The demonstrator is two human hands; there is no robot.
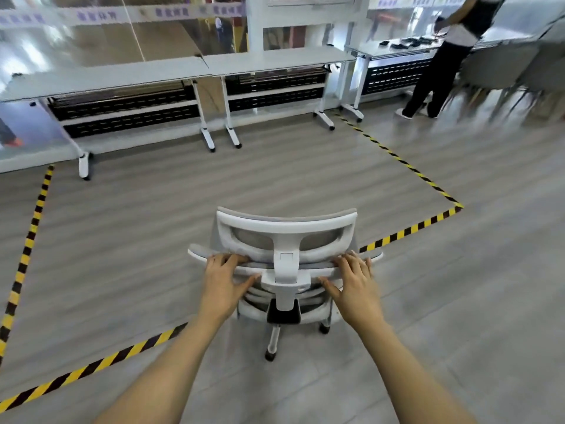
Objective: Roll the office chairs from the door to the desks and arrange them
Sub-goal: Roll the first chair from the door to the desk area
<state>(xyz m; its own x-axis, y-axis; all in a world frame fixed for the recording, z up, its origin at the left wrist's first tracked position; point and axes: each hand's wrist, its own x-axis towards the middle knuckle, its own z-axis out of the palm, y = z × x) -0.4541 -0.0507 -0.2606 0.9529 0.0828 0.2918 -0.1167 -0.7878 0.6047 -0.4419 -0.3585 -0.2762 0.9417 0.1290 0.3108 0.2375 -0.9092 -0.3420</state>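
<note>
Left hand (224, 281) and right hand (356, 286) grip the chair (286, 223) by its back's top rail; on casters (270, 355) it should roll lightly (may swivel); 2 grips steer it.

Beyond the office chair (286, 228) at lower centre, bare floor (275, 172) lies open up to the tables (122, 76); a person (443, 68) and grey chairs (501, 68) crowd upper right.
</note>
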